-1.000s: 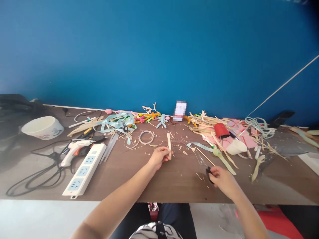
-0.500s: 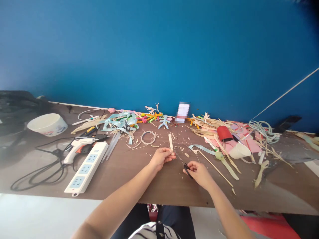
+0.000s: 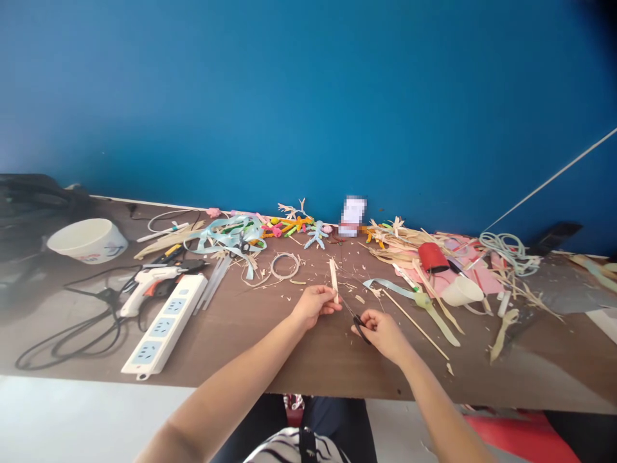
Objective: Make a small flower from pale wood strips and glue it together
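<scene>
My left hand pinches the lower end of a pale, flat strip, which points away from me; it looks like dried husk, though I cannot be sure. My right hand is closed round the black handles of a pair of scissors. Its thin blades reach up and left to the strip's lower end, close by the left fingertips. Whether the blades touch the strip I cannot tell. Small pale clippings lie on the brown table beyond both hands.
At left are a white power strip, a glue gun with cables and a white bowl. Ribbon and a ring-shaped coil lie ahead. Rightward are a thin stick, a red thread spool and a white cup.
The strip's upper end has tipped slightly to the right. Both hands have stayed almost where they were, and the whole view has shifted a little.
</scene>
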`<state>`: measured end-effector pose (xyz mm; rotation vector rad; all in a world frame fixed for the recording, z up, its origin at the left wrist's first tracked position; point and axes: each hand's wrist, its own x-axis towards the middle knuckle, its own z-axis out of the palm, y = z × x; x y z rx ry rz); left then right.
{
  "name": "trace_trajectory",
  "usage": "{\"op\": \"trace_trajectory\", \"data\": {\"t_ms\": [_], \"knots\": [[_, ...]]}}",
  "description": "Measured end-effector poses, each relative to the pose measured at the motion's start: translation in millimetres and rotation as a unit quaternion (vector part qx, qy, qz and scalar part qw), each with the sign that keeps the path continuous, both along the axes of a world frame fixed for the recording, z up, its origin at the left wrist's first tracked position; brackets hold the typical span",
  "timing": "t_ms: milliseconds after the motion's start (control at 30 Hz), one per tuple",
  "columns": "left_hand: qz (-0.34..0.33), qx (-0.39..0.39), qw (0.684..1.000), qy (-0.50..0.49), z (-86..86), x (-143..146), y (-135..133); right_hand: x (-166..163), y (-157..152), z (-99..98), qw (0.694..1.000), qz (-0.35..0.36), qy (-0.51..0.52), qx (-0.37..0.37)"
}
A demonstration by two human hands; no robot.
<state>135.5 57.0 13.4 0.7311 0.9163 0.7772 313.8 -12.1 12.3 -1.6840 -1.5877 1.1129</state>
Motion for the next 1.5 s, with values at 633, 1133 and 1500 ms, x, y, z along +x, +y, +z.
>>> {"op": "trace_trajectory", "data": {"t_ms": [633,1133,1500], "knots": [[-0.004,-0.002,1.000,0.008,-4.4,15,10,5,7,4.6,0.998,-0.005,0.044,-0.050],[-0.084,0.095,0.986,0.111,4.4,0,16,14,10,21.5,0.983,0.047,0.109,-0.140],[-0.118,0.116,0.977,0.134,4.9,-12,23,30,19,21.7,0.980,0.106,0.084,-0.143]]}}
